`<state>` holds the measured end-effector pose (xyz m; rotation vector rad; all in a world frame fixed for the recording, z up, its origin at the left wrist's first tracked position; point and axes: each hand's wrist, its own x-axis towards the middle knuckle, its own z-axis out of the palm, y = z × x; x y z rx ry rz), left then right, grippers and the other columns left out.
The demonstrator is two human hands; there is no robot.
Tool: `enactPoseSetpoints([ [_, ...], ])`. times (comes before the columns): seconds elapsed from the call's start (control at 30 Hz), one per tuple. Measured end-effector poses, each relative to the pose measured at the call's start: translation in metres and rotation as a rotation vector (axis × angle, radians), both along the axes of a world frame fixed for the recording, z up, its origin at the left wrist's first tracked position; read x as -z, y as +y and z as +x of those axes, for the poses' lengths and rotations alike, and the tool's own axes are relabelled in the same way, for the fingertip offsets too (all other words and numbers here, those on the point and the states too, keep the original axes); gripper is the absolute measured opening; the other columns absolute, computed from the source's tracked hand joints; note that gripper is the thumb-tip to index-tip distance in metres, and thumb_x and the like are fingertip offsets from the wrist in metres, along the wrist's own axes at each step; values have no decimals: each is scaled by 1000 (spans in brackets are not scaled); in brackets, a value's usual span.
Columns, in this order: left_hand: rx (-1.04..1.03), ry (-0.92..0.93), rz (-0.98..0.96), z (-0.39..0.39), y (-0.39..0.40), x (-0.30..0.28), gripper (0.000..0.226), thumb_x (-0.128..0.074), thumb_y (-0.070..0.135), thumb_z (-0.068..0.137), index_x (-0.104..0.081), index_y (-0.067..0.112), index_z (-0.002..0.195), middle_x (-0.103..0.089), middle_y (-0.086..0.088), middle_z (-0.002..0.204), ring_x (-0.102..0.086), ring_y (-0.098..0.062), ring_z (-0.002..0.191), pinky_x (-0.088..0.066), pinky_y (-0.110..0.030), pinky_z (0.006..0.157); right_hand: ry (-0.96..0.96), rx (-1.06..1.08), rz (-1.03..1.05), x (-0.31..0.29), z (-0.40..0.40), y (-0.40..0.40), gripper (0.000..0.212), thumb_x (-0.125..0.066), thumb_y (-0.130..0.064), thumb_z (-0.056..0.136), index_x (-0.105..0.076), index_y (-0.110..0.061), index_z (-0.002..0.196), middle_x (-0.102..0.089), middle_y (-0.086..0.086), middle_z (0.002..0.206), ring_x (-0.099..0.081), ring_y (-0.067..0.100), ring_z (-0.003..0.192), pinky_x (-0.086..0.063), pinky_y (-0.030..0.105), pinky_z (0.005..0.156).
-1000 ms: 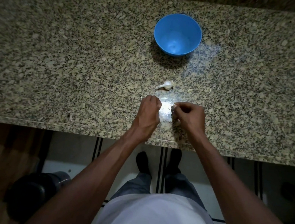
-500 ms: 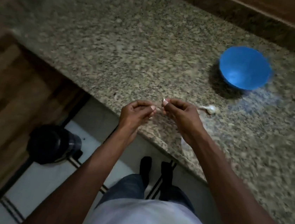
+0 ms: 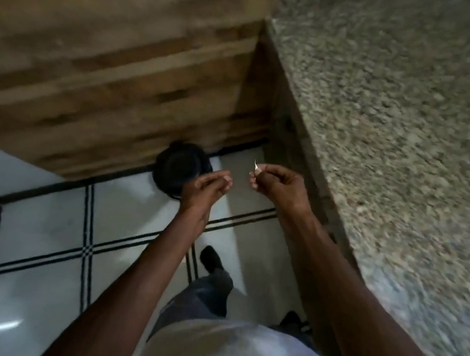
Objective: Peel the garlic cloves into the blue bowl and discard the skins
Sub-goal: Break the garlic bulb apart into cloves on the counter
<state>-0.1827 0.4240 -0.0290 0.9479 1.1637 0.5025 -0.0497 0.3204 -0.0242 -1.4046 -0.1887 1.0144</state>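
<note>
My right hand (image 3: 278, 182) pinches a thin white sliver of garlic skin (image 3: 255, 167) between thumb and forefinger, held over the floor beside the counter's edge. My left hand (image 3: 207, 188) hovers just left of it, over the rim of a black bin (image 3: 176, 168). Its fingertips are pressed against the thumb in a pinch, and what lies between them is too small to make out. The blue bowl and the garlic clove are out of view.
The granite counter (image 3: 395, 123) runs along the right side. A wooden cabinet wall (image 3: 109, 61) fills the upper left. The black bin stands on white floor tiles with black lines (image 3: 44, 244), against the cabinet's foot. My feet and legs are below.
I have turned left, away from the counter. Both hands left the countertop and now hang over the floor near the black bin. The bowl and clove have slid out of view.
</note>
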Motion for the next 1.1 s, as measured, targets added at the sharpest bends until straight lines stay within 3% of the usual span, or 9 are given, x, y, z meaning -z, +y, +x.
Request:
enactPoseSetpoints([
  [0.1, -108, 54, -9, -35, 55, 11, 14, -67, -3, 95, -76, 7, 99, -78, -2, 88, -75, -18, 87, -60, -22, 85, -10, -89, -38, 5, -28, 62, 11, -66, 1, 98, -73, 5, 105, -74, 17, 92, -71, 19, 80, -62, 33, 83],
  [0.2, -154, 18, -26, -61, 99, 14, 14, -66, -6, 94, -74, -1, 104, -76, -12, 97, -73, -21, 90, -59, -17, 75, -23, -166, -45, 13, -52, 116, 10, -66, -2, 98, -75, -5, 101, -76, 11, 91, -72, 22, 85, -60, 41, 92],
  [0.33, -225, 45, -30, -86, 147, 20, 24, -68, -5, 93, -70, -7, 117, -74, -18, 108, -74, -19, 91, -59, -17, 77, -14, -221, -95, 21, -76, 173, 14, -64, -3, 99, -73, 1, 109, -75, 18, 105, -73, 25, 96, -60, 37, 93],
  [0.57, -260, 131, -55, -120, 203, 43, 18, -71, 4, 93, -74, 20, 101, -74, -11, 118, -71, -23, 112, -57, -32, 99, -9, -288, -241, 61, -96, 255, 23, -69, -14, 97, -71, -3, 118, -73, 19, 116, -72, 32, 108, -61, 44, 94],
  [0.7, -328, 118, -68, -141, 237, 57, 20, -71, -1, 92, -73, 7, 110, -73, -17, 117, -70, -28, 112, -57, -33, 99, 6, -324, -269, 83, -104, 302, 20, -70, -14, 97, -73, -8, 116, -75, 13, 115, -74, 26, 105, -62, 39, 89],
  [0.77, -344, 129, -119, -144, 254, 67, 16, -71, 0, 92, -73, 10, 105, -74, -16, 113, -69, -32, 114, -54, -38, 103, 3, -335, -311, 90, -107, 322, 24, -71, -17, 97, -71, -11, 120, -74, 11, 117, -73, 24, 105, -62, 38, 90],
  [0.93, -369, 136, -186, -138, 283, 92, 17, -73, 1, 91, -74, 18, 95, -75, -13, 108, -70, -28, 109, -56, -31, 94, -9, -358, -373, 114, -110, 355, 31, -74, -20, 94, -67, -9, 122, -72, 12, 117, -72, 25, 107, -60, 40, 94],
  [1.0, -371, 119, -197, -136, 286, 105, 16, -73, 3, 91, -74, 18, 96, -76, -12, 106, -71, -24, 104, -56, -28, 91, 8, -358, -346, 125, -109, 360, 46, -80, -25, 88, -65, -7, 128, -71, 12, 124, -71, 27, 113, -59, 45, 98],
  [1.1, -346, 119, -216, -131, 291, 132, 13, -73, 7, 93, -75, 17, 100, -78, -10, 105, -73, -24, 104, -57, -27, 88, 22, -332, -375, 154, -109, 363, 94, -89, -55, 61, -61, -6, 137, -69, 13, 131, -69, 28, 118, -59, 49, 100],
])
